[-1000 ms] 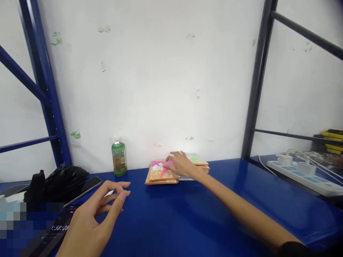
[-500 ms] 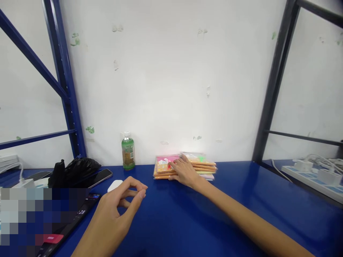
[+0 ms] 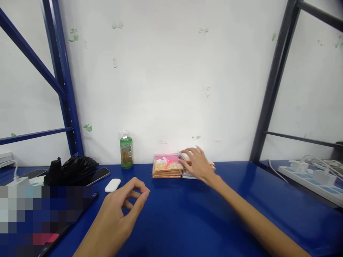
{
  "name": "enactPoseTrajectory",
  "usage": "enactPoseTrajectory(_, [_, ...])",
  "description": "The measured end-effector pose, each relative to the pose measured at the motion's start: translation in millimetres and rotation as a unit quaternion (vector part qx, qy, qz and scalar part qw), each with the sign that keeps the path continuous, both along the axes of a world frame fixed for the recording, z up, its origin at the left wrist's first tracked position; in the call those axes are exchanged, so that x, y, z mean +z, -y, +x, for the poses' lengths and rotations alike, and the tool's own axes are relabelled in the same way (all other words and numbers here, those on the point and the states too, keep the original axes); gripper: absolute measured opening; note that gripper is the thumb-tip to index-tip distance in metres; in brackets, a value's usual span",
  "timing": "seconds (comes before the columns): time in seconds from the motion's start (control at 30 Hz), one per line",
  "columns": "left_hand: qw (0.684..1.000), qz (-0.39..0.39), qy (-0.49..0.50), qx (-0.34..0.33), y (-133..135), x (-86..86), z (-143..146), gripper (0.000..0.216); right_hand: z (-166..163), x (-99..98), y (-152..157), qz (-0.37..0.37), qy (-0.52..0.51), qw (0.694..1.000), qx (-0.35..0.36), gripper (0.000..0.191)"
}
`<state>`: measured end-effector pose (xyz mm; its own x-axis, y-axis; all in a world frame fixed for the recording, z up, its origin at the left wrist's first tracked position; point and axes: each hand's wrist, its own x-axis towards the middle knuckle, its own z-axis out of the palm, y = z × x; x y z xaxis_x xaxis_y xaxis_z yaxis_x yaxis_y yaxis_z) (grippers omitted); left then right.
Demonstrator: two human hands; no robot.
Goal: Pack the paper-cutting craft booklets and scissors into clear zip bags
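Two stacks of thin, flat packets in clear wrap lie side by side against the wall. The left stack [image 3: 166, 167] has a pink and orange cartoon cover on top. My right hand [image 3: 197, 162] rests over the right stack [image 3: 189, 176], its fingers spread across the upper left part and hiding most of it. No packet shows clearly gripped in it. My left hand [image 3: 125, 210] hovers above the near left of the blue table, thumb and index fingertips pinched together with nothing visible between them.
On the left are a green-labelled bottle [image 3: 126, 150], a white earbud case [image 3: 113, 185], a phone [image 3: 98, 175], a black plastic bag [image 3: 76, 167] and a dark screen device [image 3: 66, 226]. A power strip [image 3: 312, 184] lies at the right beyond the dark post [image 3: 272, 85].
My right hand has shifted right, off the left stack's edge and onto the right stack, uncovering the pink cover. The left hand's thumb and index fingertips have closed together.
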<state>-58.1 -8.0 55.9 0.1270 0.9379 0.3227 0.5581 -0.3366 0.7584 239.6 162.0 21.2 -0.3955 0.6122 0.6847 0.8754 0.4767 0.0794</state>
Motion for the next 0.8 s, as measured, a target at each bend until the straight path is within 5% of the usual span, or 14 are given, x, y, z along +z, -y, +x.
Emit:
enactPoseTrajectory(0.2, [0.999, -0.026, -0.032, -0.032, -6, -8.6, 10, 0.032, 66, -6.2, -4, -0.063, 0.030, 0.996, 0.047, 0.046])
enactPoseTrajectory(0.33, [0.987, -0.116, 0.052, -0.098, -17, -33.4, 33, 0.036, 70, -13.6, 10, -0.057, 0.025, 0.996, 0.056, 0.039])
enactPoseTrajectory(0.47, [0.956, -0.215, 0.172, -0.104, -23, -64.1, 65, 0.060, 63, -20.9, 61, -0.030, 0.010, 0.998, 0.052, 0.047])
enactPoseTrajectory(0.53, [0.916, -0.279, 0.259, -0.127, -21, -70.3, 79, 0.075, 57, -30.0, 97, -0.018, 0.006, 0.997, 0.080, 0.057])
enactPoseTrajectory(0.6, [0.809, -0.366, 0.425, -0.177, -18, -68.4, 88, 0.077, 48, -41.2, 132, -0.035, -0.027, 0.981, 0.190, 0.052])
enactPoseTrajectory(0.67, [0.721, -0.386, 0.545, -0.183, -16, -61.8, 89, 0.069, 39, -50.3, 157, -0.098, -0.121, 0.962, 0.225, 0.041])
enactPoseTrajectory(0.7, [0.714, -0.372, 0.570, -0.163, -16, -58.1, 87, 0.063, 35, -52.9, 164, -0.131, -0.155, 0.953, 0.226, 0.038])
enactPoseTrajectory(0.8, [0.767, -0.311, 0.557, -0.078, -19, -50.1, 72, 0.051, 28, -51.7, 163, -0.139, -0.237, 0.947, 0.168, 0.032])
